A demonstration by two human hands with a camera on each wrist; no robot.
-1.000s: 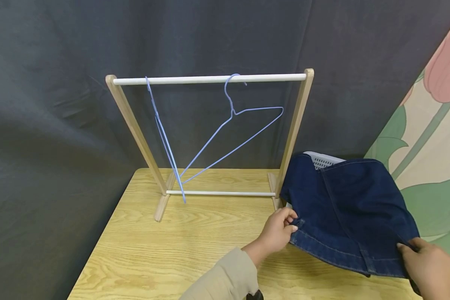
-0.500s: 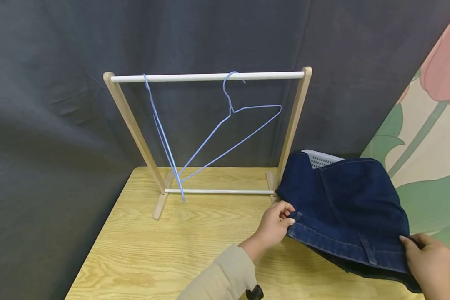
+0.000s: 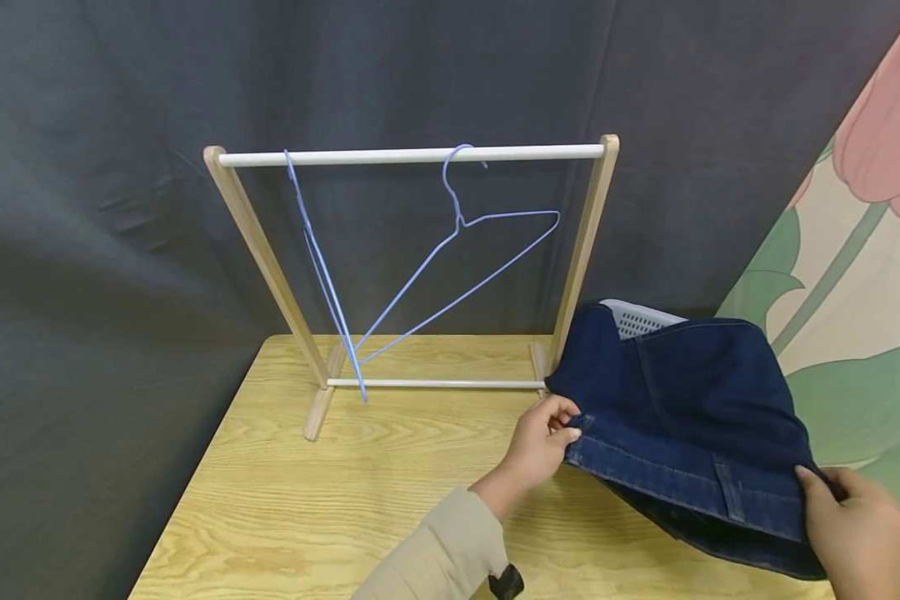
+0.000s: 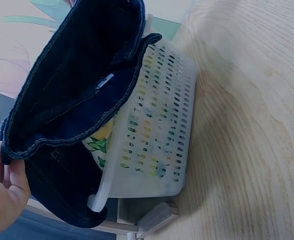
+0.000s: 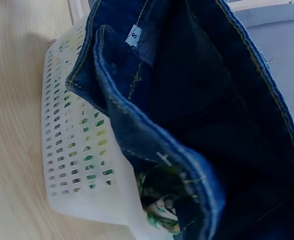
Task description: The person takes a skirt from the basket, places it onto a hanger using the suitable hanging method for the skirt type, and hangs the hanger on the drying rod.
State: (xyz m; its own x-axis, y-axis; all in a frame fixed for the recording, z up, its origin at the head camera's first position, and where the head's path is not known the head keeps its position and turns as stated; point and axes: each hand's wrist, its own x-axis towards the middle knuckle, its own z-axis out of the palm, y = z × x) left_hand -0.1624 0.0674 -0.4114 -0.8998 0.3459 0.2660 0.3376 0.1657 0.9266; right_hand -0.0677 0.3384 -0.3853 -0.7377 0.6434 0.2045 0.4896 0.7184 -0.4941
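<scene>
A dark blue denim skirt [image 3: 690,400] is draped over a white perforated basket [image 4: 151,125] at the right of the table. My left hand [image 3: 536,437] pinches one end of its waistband between thumb and fingers. At the other end, my right hand [image 3: 858,521] grips the waistband, thumb on top. Between the hands the waist gapes, and a small white tag [image 5: 134,35] shows inside. Most of the basket is hidden under the denim in the head view. Green-and-yellow patterned cloth [image 4: 98,145] lies in the basket.
Left of the skirt stands a wooden rack with a white top rail [image 3: 375,157]. Blue wire hangers [image 3: 457,229] hang from it. The rack's right post [image 3: 585,250] is close to the basket. Dark curtain hangs behind, with a flower-patterned cloth [image 3: 855,275] at right.
Both hands keep hold of the waistband. The front edge has lifted and opened, showing more of the dark inside. The left hand has shifted slightly up and left in view.
</scene>
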